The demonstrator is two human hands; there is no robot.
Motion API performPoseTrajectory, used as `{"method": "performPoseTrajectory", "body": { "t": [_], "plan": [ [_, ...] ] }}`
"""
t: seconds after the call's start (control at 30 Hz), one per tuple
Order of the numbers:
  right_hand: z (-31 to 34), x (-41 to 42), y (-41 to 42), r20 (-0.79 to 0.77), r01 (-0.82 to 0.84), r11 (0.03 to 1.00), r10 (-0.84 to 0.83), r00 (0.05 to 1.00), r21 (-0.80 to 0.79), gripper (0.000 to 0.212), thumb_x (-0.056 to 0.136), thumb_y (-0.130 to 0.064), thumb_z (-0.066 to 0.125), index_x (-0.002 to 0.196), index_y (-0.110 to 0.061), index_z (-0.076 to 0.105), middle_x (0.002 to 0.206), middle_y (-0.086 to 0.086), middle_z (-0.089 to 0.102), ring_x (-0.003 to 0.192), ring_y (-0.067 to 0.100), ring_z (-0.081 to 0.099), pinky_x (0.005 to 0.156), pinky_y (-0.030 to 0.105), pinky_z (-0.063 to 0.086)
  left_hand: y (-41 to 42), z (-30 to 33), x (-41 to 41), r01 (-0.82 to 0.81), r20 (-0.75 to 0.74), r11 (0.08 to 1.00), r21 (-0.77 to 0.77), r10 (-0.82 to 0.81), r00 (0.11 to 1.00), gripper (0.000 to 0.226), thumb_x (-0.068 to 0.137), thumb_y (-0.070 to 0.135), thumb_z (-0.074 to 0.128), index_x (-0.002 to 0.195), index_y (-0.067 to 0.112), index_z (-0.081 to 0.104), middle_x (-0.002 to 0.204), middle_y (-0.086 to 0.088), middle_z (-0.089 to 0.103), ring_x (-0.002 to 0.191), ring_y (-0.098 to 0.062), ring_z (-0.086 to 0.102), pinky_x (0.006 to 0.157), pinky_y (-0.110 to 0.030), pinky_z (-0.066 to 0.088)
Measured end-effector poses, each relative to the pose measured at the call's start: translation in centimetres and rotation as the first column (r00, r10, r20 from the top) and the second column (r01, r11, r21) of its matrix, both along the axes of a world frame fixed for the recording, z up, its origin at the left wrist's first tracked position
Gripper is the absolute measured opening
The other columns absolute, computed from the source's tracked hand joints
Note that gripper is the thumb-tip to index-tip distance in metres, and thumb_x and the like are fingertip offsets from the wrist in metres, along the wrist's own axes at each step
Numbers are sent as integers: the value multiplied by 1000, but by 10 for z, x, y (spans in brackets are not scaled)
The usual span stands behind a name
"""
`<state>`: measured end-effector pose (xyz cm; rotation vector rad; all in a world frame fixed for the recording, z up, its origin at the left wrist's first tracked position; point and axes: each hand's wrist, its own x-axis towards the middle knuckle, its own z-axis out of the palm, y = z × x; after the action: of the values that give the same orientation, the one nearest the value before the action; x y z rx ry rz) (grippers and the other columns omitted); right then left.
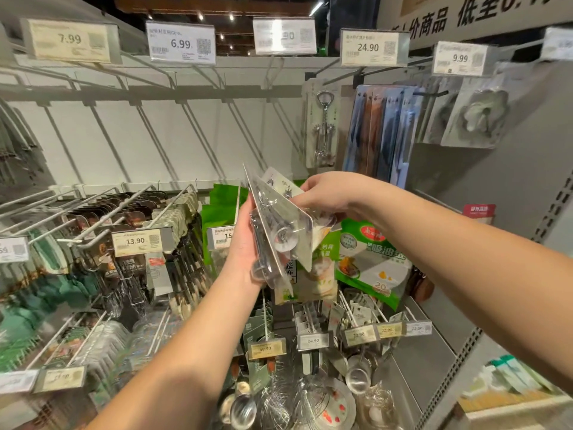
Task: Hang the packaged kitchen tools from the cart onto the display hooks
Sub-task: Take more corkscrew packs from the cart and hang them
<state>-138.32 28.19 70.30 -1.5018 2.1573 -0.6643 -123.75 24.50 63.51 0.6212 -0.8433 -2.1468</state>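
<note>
A small stack of blister-packed kitchen tools point(279, 231) is held in mid-air in front of the display wall, at about the height of the second row of hooks, tilted with the top edges leaning away to the upper left. The left hand point(245, 240) is seen cupped round the lower left edge of the stack, fingers curled behind the clear plastic. The right hand point(325, 193) is brought in from the right, fingers curled over the upper cards and pinching the front package near its top. Metal parts are visible through the clear blisters; the exact tool type cannot be read. The long top-row hooks point(198, 76) to the upper left are seen bare, with price tags point(180, 41) marked 7.99 and 6.99 at their tips. A carded corkscrew point(324, 128) is hung to the upper right under a 24.90 label, just left of a group of blue-and-brown flat packs point(381, 131). Directly behind the held stack, green pouches point(369, 259) are hung. Dark carded items behind a 13.90 tag point(136, 242) are noted at mid-left. Metal ladles and strainers point(356, 377) are hung in the bottom row.
</note>
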Motion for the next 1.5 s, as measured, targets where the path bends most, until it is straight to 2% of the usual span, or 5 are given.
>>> {"method": "performPoseTrajectory", "body": {
  "t": [0.7, 0.83, 0.93, 1.27, 1.5],
  "plan": [
    [16, 6, 7, -19, 85, 996, -85, 996, 38, 39, 90, -18, 58, 129, -14, 52, 63, 3, 44, 38, 14, 35, 38, 17, 29, -10, -28, -5, -42, -30, 999, 34, 43, 999, 52, 93, 59, 57, 119, 15, 67, 99, -10, 78, 84, -28, 76, 69, -41, 61],
    [12, 2, 6, 10, 8, 997, -8, 1000, 81, 62, 93, -43, 63, 145, -16, 44, 111, 15, 62, 89, 20, 60, 74, 30, 43, -15, -24, -7, -35, -80, 999, 30, 37, 996, 48, 96, 56, 55, 115, 14, 68, 87, -9, 78, 72, -25, 76, 59, -37, 61],
    [16, -8, 5, -63, -36, 988, 46, 997, 149, 81, 86, -60, 64, 152, -22, 36, 157, 5, 37, 139, 28, 40, 112, 44, 32, -18, -22, -9, -11, -81, 1000, 23, 13, 997, 52, 94, 58, 56, 119, 14, 68, 93, -11, 78, 78, -27, 76, 68, -39, 62],
    [13, -31, -2, -13, 0, 965, 3, 1000, 262, 135, 32, -89, 73, 144, -17, 49, 145, 9, 53, 126, 38, 56, 105, 59, 44, -21, -16, -19, -10, 0, 1000, 4, 10, 1000, 59, 87, 62, 62, 121, 14, 68, 103, -15, 77, 86, -32, 75, 76, -45, 61],
    [15, -26, 9, -60, 132, 974, -123, 991, 182, 107, 53, -77, 64, 138, -14, 55, 127, 15, 61, 101, 29, 62, 93, 44, 50, -21, -6, -25, 27, 38, 997, -76, -24, 999, 53, 91, 59, 57, 111, 12, 70, 99, -13, 77, 80, -28, 76, 77, -42, 60]
  ]
}}
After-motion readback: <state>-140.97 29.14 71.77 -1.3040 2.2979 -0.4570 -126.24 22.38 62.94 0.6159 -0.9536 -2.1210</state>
